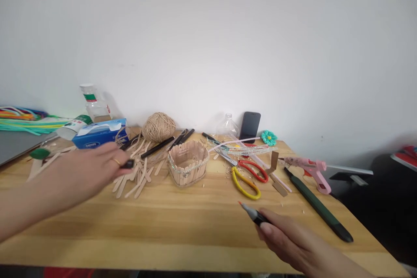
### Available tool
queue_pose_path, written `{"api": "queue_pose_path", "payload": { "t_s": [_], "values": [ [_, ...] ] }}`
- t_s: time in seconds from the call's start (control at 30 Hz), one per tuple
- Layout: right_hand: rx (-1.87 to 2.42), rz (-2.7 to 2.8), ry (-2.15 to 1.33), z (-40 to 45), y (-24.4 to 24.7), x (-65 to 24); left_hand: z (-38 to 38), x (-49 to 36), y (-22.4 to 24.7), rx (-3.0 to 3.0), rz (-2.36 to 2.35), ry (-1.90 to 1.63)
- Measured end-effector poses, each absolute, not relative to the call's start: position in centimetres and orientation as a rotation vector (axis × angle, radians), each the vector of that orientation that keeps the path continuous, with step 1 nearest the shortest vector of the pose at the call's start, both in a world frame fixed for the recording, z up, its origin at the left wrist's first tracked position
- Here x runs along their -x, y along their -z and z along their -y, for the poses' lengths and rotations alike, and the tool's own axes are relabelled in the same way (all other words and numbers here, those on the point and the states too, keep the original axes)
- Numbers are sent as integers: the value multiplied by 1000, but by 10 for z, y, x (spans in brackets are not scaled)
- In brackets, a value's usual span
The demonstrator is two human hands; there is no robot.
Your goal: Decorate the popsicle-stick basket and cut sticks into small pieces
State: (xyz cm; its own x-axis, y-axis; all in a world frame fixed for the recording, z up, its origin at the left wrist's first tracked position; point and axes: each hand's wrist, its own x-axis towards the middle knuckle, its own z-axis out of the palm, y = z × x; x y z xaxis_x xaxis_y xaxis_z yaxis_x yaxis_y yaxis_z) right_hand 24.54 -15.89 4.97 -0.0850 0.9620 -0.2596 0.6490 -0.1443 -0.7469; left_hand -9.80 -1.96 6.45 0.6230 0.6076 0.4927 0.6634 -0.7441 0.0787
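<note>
In the head view my right hand (289, 236) is closed around an uncapped marker (256, 216), whose black barrel and grey collar end in an orange-red tip pointing up and left. My left hand (97, 165), wearing a ring, is slightly blurred over the left side of the table. A short black piece like a marker cap (128, 163) sticks out of its curled fingers. Between the hands stands a small basket of wooden sticks (188, 169) with a glittery band around it. Loose craft sticks (140, 186) and black markers (158, 147) lie beside my left hand.
Scissors (246, 189) with red and yellow handles, a pink glue gun (309, 167) and a dark green long tool (321, 208) lie right. A twine ball (159, 127), blue tissue pack (100, 134), phone (250, 126), turquoise flower (269, 137) and clear bottle (93, 102) line the back.
</note>
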Motion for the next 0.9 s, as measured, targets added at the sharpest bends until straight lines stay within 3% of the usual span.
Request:
{"api": "queue_pose_path", "payload": {
  "t_s": [0.07,0.33,0.47,0.6,0.8,0.9],
  "values": [
    [1701,1894,-1135,158,-49,-242,22,96,-52,2752,923,557],
    [1626,1973,-1097,154,-61,-220,48,35,-27,2925,793,716],
    [1662,1766,-1157,157,-50,-220,44,34,-28,3022,802,790],
    [1370,1469,-1365,148,-36,-218,23,41,-24,2988,794,1057],
    [914,1115,-1573,124,-35,-221,-17,42,-2,2966,585,823],
    [847,1060,-1482,111,-37,-222,-29,37,11,3011,557,859]
  ]
}}
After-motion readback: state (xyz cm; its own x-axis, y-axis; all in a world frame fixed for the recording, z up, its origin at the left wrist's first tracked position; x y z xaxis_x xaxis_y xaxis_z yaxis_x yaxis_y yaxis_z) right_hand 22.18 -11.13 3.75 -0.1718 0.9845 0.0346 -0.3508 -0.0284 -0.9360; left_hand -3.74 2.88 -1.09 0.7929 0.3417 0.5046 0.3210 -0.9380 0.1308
